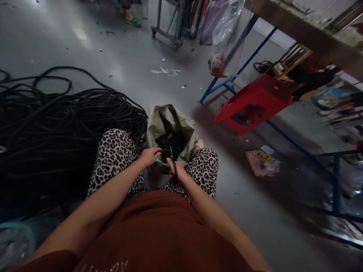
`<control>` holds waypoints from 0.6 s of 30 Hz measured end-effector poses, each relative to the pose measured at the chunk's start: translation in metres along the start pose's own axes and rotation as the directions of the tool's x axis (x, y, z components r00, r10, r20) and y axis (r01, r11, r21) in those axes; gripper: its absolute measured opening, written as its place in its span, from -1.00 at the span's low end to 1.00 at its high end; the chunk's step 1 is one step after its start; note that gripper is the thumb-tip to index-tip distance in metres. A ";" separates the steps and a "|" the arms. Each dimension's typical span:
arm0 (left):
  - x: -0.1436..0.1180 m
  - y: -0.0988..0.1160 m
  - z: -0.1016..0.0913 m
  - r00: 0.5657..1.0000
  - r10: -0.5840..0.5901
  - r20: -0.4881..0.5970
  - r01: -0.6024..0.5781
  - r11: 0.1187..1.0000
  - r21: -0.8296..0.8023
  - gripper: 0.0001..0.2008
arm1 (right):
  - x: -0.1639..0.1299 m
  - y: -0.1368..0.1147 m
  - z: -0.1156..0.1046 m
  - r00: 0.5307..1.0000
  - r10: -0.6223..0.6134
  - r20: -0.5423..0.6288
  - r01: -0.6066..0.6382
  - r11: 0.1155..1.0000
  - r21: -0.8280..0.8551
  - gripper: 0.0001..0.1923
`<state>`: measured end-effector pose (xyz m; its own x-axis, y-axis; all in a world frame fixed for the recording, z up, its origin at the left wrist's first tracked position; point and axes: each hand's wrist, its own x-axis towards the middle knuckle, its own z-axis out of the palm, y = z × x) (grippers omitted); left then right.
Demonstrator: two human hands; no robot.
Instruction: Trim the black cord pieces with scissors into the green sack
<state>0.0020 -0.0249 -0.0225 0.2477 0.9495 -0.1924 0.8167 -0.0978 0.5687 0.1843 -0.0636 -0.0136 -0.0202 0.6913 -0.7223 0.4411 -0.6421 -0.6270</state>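
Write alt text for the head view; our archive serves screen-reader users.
A seated person's left hand holds a black cable end while the right hand grips scissors over an open green sack between their knees. A big black cable pile lies left, a red stool right.

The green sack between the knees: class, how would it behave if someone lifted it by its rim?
The green sack would probably sag and fold, since its rim already slumps in creases. It looks partly filled with dark pieces, so it may hang bottom-heavy. The woven-looking cloth seems unlikely to slip from a grip.
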 end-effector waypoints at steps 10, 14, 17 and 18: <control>0.001 0.000 0.002 0.999 -0.025 0.037 0.025 1.000 0.016 -0.65 | -0.002 0.004 -0.005 1.000 -0.029 -0.001 0.029 0.990 -0.135 -0.42; 0.002 0.000 0.001 0.998 -0.040 0.050 0.037 0.998 0.046 -0.64 | -0.006 0.002 -0.005 1.000 -0.029 0.006 0.029 0.989 -0.145 -0.43; 0.002 -0.001 0.001 0.997 -0.041 0.058 0.038 0.998 0.047 -0.65 | -0.006 0.001 -0.005 0.999 0.017 0.033 -0.012 0.989 -0.146 -0.42; 0.002 -0.001 0.001 0.997 -0.040 0.059 0.037 0.998 0.049 -0.65 | -0.005 0.001 -0.005 0.999 0.026 0.040 -0.020 0.988 -0.152 -0.43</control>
<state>0.0020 -0.0231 -0.0246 0.2453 0.9335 -0.2617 0.8496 -0.0769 0.5218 0.1894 -0.0660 -0.0092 -0.0444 0.6605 -0.7495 0.5723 -0.5981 -0.5610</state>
